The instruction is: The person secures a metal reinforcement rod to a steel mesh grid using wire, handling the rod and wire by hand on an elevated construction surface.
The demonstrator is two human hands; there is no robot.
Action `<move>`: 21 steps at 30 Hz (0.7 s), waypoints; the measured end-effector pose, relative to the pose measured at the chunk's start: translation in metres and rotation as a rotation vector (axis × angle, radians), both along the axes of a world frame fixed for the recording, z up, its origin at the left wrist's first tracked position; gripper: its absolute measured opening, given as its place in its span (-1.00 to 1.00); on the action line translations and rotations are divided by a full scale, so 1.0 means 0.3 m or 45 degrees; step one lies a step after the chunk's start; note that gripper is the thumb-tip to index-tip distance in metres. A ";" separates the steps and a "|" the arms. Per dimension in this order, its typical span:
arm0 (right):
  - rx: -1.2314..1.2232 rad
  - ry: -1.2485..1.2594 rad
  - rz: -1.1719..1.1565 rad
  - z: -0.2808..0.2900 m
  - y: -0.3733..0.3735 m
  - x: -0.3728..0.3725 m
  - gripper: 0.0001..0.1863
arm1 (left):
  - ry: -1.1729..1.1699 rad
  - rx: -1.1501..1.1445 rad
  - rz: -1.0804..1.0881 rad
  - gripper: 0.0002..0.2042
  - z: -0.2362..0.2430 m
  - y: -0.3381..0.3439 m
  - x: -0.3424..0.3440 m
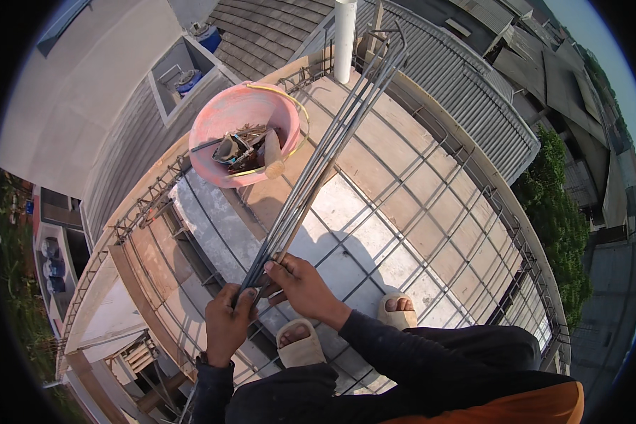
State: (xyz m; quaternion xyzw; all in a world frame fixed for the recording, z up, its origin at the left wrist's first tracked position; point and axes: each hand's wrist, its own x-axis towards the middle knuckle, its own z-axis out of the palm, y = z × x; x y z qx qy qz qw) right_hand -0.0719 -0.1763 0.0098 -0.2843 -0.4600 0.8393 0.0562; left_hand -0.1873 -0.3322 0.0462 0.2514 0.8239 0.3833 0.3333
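A bundle of thin steel rebar rods (324, 152) slants from my hands up to the far edge, where several ends are bent into hooks. My left hand (226, 321) is closed around the near end of the bundle, thumb on top. Just to its right, my right hand (300, 286) grips the same rods a little higher up, its fingers curled over them. The fingertips of both hands almost meet, and part of the rod ends is hidden between them. Below the bundle lies a grid of rebar (403, 177) over plywood and pale metal sheets.
Left of the bundle stands a pink bucket (208, 131) with a yellow handle, holding a wooden-handled tool, wire pieces and other tools. A white upright pipe (344, 42) rises at the far edge. Formwork boards (484, 162) border the raised deck, with roofs beyond. My sandaled feet stand on the grid.
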 end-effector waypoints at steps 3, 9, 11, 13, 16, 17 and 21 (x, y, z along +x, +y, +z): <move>0.091 -0.079 0.029 -0.018 0.035 0.026 -0.56 | 0.283 -0.013 -0.092 -0.69 -0.021 0.017 -0.030; 0.083 0.080 -0.132 -0.047 0.063 0.073 -0.56 | 0.491 0.058 -0.055 -0.68 0.043 0.035 -0.159; 0.081 0.130 -0.105 -0.035 0.066 0.074 -0.57 | 0.616 -0.016 -0.070 -0.67 0.106 0.033 -0.204; 0.048 0.192 -0.041 -0.005 0.085 0.067 -0.59 | 0.740 -0.055 -0.083 -0.66 0.164 0.045 -0.251; 0.036 0.315 0.068 0.081 0.104 0.052 -0.61 | 0.902 -0.072 -0.084 -0.66 0.209 0.074 -0.301; 0.039 0.341 0.113 0.118 0.104 0.045 -0.62 | 0.919 -0.064 -0.096 -0.66 0.209 0.087 -0.314; -0.067 0.533 0.162 0.246 0.107 0.045 -0.60 | 1.020 0.020 -0.075 -0.65 0.194 0.122 -0.387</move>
